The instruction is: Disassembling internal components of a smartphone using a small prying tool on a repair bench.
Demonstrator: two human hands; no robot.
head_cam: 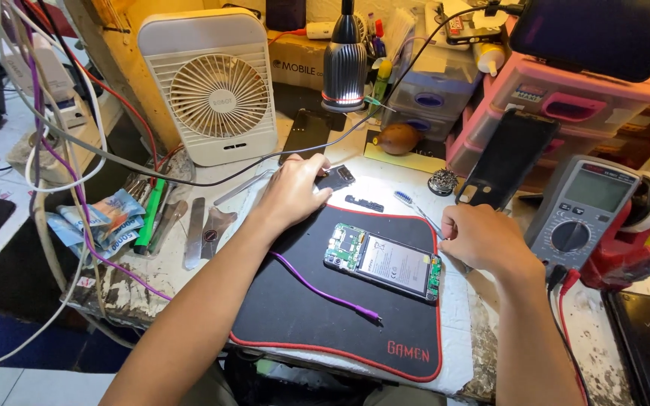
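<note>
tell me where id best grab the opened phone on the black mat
Probably by its two long edges, coming from above. The opened phone lies flat with its circuit boards and battery facing up, so its face is best left untouched. Both hands are off it, and the long edges look clear.

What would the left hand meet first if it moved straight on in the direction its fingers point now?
The left hand points up and right, fingers already on a small black part. Past it the line probably reaches the brown round thing beside the lamp, though depth is unclear.
</note>
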